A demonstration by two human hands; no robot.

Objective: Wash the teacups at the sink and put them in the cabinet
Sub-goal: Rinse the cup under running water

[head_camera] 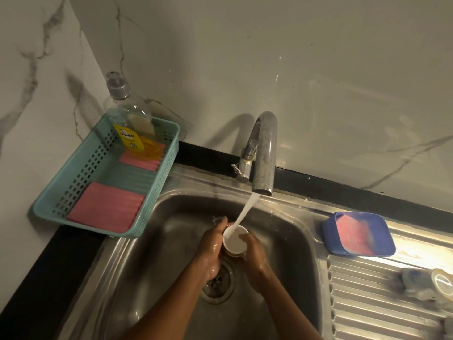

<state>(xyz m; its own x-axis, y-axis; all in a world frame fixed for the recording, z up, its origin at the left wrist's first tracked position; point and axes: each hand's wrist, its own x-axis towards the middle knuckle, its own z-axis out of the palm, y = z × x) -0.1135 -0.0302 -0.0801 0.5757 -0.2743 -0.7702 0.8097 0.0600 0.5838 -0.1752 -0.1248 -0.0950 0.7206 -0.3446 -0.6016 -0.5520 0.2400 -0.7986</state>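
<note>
Two forearms are reaching up from the bottom edge into the sink [147,253], and both hands are meeting just above the drain [218,283]. The left hand [212,251] is wrapping the near-left side of the teacup [234,241], with its fingers curled round the wall. The right hand [255,256] is gripping the other side, with its fingers hooked over the rim. So both are clamped on the one cup, and both are glistening wet.

The cup is sitting between the palms, tilted mouth-up toward the camera, and the stream [246,209] is pouring straight into it. That makes this the rinsing stage, I'd say, with the cabinet part not yet begun.

Off to the right, on the drainboard [367,303], pale blurred things [436,283] are lying on the ridges. They may be more cups, but I cannot tell. Beyond them a blue dish [358,234] is holding something pink.

To the left, a teal basket [169,168] is carrying pink cloths [105,207] and, at its far end, a soap bottle [130,126]. At the back, the tap [263,153] is running.

The next move calls for tipping the water out and keeping a firm hold, because wet ceramic could be slick. Then the cup needs somewhere to go before any is shelved, likely the drainboard.
</note>
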